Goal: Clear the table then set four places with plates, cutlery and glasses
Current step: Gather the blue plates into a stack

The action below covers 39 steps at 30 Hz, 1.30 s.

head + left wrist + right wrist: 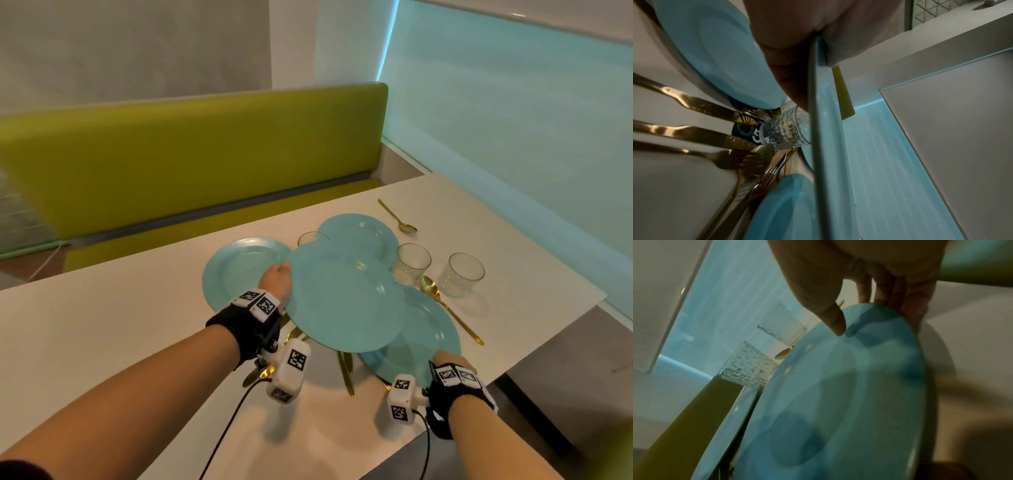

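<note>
**Two plates lifted by their rims**

White worktop (102,329) beside a green bench (191,154) carries overlapping blue plates, glasses and gold cutlery. Left hand (277,281) pinches the raised plate (342,301) at its rim; right hand (452,363) pinches the near plate (428,335). Both plates look stiff, smooth, likely slippery and chippable, so rim holds suit.

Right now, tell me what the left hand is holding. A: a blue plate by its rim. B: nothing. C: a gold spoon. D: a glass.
A: the left hand grips the rim of the raised plate, thumb on top; the left wrist view shows that rim pinched edge-on between thumb and fingers.
</note>
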Motion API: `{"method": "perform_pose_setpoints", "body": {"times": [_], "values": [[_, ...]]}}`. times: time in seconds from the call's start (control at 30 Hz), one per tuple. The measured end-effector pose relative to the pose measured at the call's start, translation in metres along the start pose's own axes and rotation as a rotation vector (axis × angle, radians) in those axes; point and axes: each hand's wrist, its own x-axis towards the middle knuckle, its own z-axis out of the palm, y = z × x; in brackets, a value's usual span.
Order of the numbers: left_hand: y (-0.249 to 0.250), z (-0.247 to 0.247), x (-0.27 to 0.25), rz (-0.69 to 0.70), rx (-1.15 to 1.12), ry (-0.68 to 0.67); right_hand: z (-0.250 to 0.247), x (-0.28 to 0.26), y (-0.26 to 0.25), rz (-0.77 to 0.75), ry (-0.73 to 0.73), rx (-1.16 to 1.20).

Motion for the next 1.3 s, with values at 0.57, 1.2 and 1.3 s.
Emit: {"method": "perform_pose_setpoints", "body": {"times": [0.57,1.2,1.3], "values": [[-0.018,-0.045,-0.029,0.021,-0.115,-0.065,-0.025,-0.085,0.019,-0.167,0.047,0.302],[-0.036,-0.105,-0.031,0.116,0.064,0.054,0.061,-0.185,-0.009,-0.318,-0.246,0.481],[-0.033,-0.110,-0.024,0.104,0.066,0.063,0.075,-0.183,-0.024,-0.379,-0.275,0.482]]}}
